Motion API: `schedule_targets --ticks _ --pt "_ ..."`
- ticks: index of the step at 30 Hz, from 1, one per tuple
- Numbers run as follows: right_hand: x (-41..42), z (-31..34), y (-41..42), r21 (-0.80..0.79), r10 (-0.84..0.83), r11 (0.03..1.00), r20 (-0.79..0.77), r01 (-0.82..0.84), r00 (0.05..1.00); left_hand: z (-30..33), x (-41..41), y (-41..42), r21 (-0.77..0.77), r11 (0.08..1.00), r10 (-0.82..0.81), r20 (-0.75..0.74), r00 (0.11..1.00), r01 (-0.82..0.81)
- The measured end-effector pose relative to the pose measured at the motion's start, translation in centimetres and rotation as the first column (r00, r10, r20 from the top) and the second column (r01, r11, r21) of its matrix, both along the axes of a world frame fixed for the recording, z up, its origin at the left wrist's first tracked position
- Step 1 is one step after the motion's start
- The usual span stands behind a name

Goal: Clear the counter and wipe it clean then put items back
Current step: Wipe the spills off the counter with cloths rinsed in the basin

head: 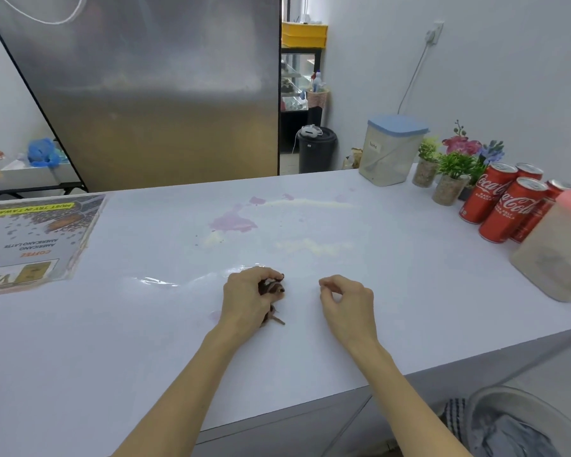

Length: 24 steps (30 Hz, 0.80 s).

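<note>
The white counter (310, 341) carries a purple stain (233, 222) and pale yellowish smears (314, 247) near its middle. My left hand (249, 300) rests on the counter near the front, its fingers curled round a small bunch of dark brown scraps (272, 288); some bits stick out below the palm. My right hand (346, 300) hovers just to the right, thumb and forefinger pinched together; I cannot see anything between them.
At the right edge stand red cola cans (505, 206), small potted fake plants (449, 179), a blue-lidded plastic container (389, 150) and a pink-lidded container (557, 255). A laminated menu (30, 239) lies at the left. A basin with cloth (515, 427) sits below right.
</note>
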State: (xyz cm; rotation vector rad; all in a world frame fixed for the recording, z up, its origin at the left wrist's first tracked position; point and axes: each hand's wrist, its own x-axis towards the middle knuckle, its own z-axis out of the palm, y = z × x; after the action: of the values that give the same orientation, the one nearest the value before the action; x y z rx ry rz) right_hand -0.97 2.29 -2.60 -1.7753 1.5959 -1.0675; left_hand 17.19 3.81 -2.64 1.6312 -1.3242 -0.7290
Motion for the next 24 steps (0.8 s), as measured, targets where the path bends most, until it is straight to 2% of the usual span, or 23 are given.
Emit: schedule_targets --ticks 4,10,13,17,21,24 --pt "-2.9 0.1 0.3 -0.009 -0.068 0.998 0.014 0.068 0.998 -0.4 -3.8 -0.4 -0.018 0.991 -0.125 0.222 0.967 0.132" --pt "-10.5 -0.8 1.9 -0.017 -0.252 0.967 0.066 0.254 0.965 -0.2 -13.1 -0.1 -0.13 0.932 -0.258 0.42 0.87 0.339" --pt "-16.5 -1.1 3.6 -0.046 -0.402 0.908 0.185 0.416 0.897 -0.3 -18.6 -0.1 -0.168 0.861 -0.316 0.561 0.765 0.48" --pt "-25.1 -3.0 6.9 0.007 -0.582 0.788 0.331 0.615 0.742 1.3 -26.7 0.1 -0.218 0.757 -0.32 0.699 0.639 0.616" --pt "-34.0 -6.9 10.9 0.125 -0.736 0.666 0.268 0.735 0.621 1.6 -35.2 0.7 -0.29 0.622 -0.373 0.707 0.601 0.727" --pt "-40.2 -11.0 13.3 0.277 -0.805 0.592 0.155 0.756 0.573 -0.4 -41.9 1.6 -0.258 0.532 -0.477 0.696 0.537 0.807"
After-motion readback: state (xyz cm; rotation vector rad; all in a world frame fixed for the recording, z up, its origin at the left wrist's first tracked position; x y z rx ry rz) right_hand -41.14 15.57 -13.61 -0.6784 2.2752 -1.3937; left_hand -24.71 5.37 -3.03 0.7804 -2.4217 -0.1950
